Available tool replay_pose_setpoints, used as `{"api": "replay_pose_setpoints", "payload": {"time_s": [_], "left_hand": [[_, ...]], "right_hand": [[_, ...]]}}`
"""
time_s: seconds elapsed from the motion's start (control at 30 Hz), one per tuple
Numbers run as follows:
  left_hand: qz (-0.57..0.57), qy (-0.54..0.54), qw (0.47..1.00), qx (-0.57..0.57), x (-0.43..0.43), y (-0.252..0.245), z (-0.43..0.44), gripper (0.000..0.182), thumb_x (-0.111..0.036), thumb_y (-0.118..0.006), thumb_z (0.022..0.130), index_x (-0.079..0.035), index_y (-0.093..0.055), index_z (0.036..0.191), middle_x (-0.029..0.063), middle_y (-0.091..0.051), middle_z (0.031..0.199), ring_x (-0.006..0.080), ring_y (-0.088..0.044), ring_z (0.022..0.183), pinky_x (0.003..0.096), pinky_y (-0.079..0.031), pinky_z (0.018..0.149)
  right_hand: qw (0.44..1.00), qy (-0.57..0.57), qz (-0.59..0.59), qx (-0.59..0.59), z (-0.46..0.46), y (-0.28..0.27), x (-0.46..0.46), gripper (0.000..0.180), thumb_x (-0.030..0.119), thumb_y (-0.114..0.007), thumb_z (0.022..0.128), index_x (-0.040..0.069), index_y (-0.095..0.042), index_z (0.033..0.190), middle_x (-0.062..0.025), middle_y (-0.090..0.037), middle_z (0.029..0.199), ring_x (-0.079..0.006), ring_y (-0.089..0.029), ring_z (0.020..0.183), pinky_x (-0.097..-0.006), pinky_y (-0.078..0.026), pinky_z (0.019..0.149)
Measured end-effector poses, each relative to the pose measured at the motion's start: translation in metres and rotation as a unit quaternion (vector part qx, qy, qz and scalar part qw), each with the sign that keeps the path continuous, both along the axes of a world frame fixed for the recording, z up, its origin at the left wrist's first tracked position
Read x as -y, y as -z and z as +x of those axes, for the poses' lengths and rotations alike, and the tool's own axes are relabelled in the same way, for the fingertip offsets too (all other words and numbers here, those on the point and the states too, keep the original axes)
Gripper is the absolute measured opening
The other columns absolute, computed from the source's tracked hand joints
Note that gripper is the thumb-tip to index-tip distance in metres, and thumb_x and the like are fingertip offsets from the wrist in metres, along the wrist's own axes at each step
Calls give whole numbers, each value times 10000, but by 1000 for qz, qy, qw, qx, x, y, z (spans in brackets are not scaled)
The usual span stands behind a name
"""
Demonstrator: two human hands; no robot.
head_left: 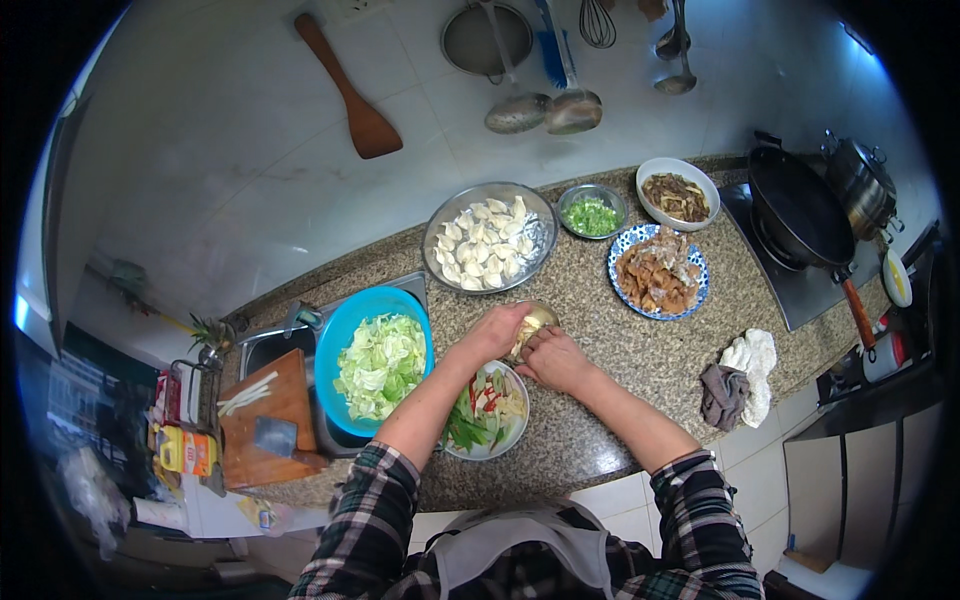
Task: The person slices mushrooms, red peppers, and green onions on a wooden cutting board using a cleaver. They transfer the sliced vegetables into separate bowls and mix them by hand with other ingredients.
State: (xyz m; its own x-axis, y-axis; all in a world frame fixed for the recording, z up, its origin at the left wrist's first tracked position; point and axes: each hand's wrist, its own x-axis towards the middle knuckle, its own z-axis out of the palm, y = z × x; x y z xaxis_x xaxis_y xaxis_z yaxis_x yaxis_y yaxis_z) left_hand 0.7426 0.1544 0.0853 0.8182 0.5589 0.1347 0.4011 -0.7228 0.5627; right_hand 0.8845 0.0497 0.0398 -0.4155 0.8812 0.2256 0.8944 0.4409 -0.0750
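Both my hands are at a small metal bowl (545, 311) with pale chopped pieces (528, 328) in it. My left hand (495, 332) grips the bowl's left side, its fingertips by the rim. The curled fingers of my right hand (556, 360) reach over the near right side; whether they pinch any pieces is hidden. Just below, partly behind my left forearm, a plate (501, 450) holds sliced red peppers, green leaves and pale slices. Beyond my hands, a glass bowl (541, 262) contains several dumplings. Left of my left forearm, cut cabbage (382, 367) fills a blue basin (328, 375).
A cleaver (276, 436) and white stalks (251, 392) lie on a wooden cutting board (262, 465). Chopped greens (592, 217), a blue-patterned plate (615, 283) and a white bowl (660, 166) stand farther back. To the right are a wok (799, 202) and cloths (750, 364).
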Motion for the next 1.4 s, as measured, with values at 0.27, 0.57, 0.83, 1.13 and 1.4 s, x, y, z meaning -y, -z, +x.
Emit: {"api": "replay_pose_setpoints", "payload": {"time_s": [0.27, 0.57, 0.83, 1.13, 1.4], "left_hand": [[44, -19, 996, 80, -11, 28, -8, 233, -90, -557, 935, 24, -666, 1107, 208, -656, 1142, 385, -622, 1060, 410, -497, 921], [73, -103, 984, 124, 35, 9, -39, 112, 5, -673, 795, -29, -714, 894, 140, -649, 839, 315, -635, 789, 403, -510, 706], [-22, -53, 973, 223, 73, -72, -29, 216, 51, -609, 843, -35, -703, 1018, 128, -674, 1076, 277, -638, 1041, 368, -474, 898], [62, 102, 992, 30, 162, -36, -31, 301, -67, -642, 850, -102, -669, 1148, 93, -573, 1334, 326, -407, 1379, 524, -226, 1088], [-298, 66, 938, 167, 181, -9, -2, 286, -193, -540, 1001, -89, -619, 1255, 108, -598, 1295, 237, -544, 1240, 331, -445, 991]], "right_hand": [[999, 9, 39, 0, 2, 7, -4, 347, 456, -638, 855, 121, -731, 833, -31, -697, 844, -202, -629, 928, -376, -445, 882], [998, 46, -33, -14, 5, 5, -22, 371, 440, -672, 826, 75, -722, 870, -101, -698, 870, -264, -665, 914, -424, -481, 882], [952, 104, 204, -204, 18, -41, 48, 354, 276, -752, 748, 47, -668, 1005, -122, -626, 1095, -293, -551, 1117, -441, -431, 967], [864, 496, 81, 13, 169, -10, 243, 356, 195, -813, 661, 110, -732, 997, -111, -552, 1369, -365, -475, 1298, -465, -429, 1016], [614, 448, 163, -629, 147, -60, 242, 287, 288, -534, 1013, 19, -615, 1071, -11, -632, 959, -100, -576, 816, -256, -484, 734]]}}
